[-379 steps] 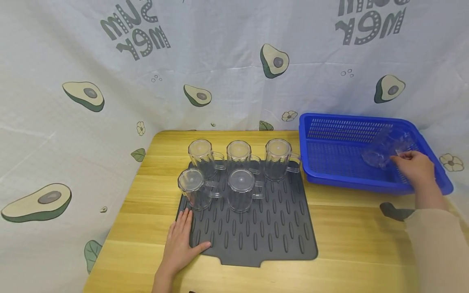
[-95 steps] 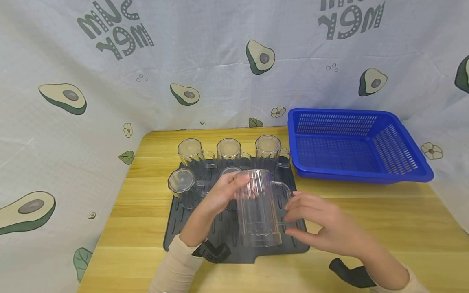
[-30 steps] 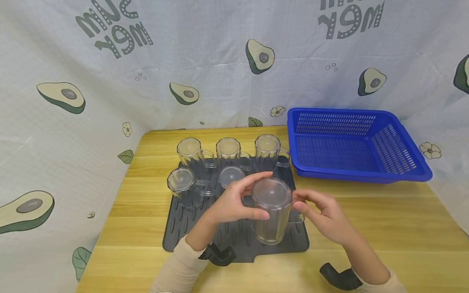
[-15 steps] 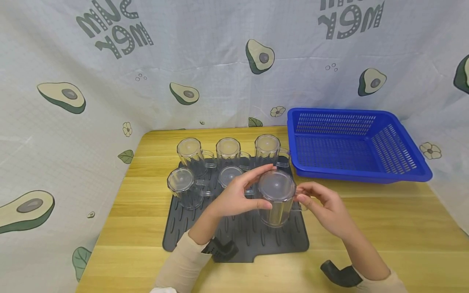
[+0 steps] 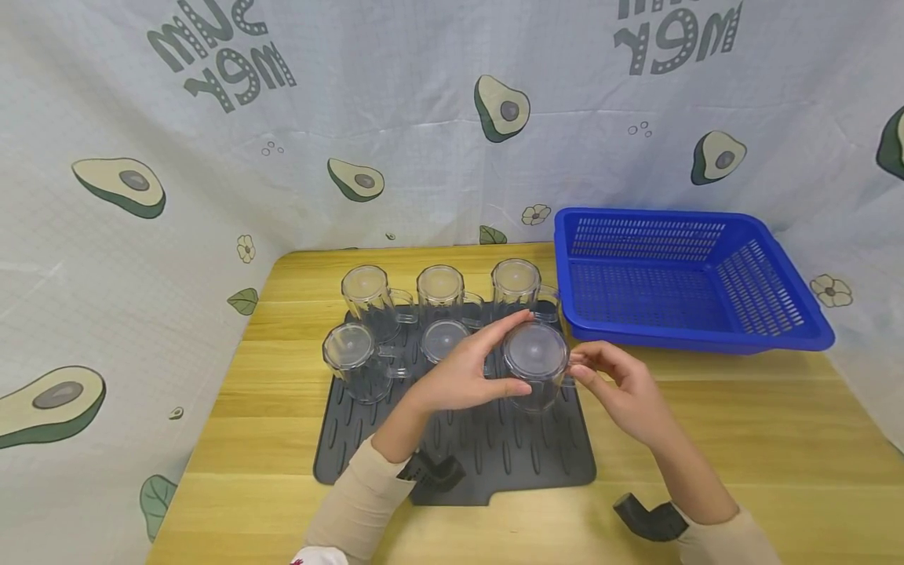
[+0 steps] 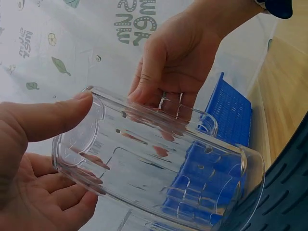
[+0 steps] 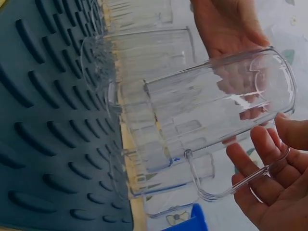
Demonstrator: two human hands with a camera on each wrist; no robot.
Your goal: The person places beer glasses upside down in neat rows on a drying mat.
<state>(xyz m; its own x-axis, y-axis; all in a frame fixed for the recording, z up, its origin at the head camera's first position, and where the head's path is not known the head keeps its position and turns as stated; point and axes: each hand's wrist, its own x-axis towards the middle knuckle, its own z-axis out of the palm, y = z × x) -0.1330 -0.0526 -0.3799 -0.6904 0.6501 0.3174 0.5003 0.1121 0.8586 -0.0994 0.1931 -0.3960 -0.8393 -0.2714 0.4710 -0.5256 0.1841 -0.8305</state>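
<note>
In the head view, a clear glass mug (image 5: pixel 535 353) is held upside down over the right part of a dark grey drying mat (image 5: pixel 494 463). My left hand (image 5: pixel 455 377) grips its body near the base, thumb on the near side and fingers on the far side. The right hand (image 5: pixel 625 392) holds the mug's handle, fingers curled around it, as the right wrist view confirms. Whether the rim touches the mat I cannot tell. Several other upturned mugs stand on the mat, among them one front-left mug (image 5: pixel 351 349) and a mug (image 5: pixel 443 339) partly behind my left hand.
A blue slotted plastic basket (image 5: pixel 692 337) stands at the back right of the wooden table (image 5: pixel 741 439). Behind the mat's back row of mugs hangs a white curtain (image 5: pixel 424 102) printed with avocados.
The mug came from the basket, was held tilted between both hands, then turned upside down. Over the last second both hands have shifted it away from me and slightly right.
</note>
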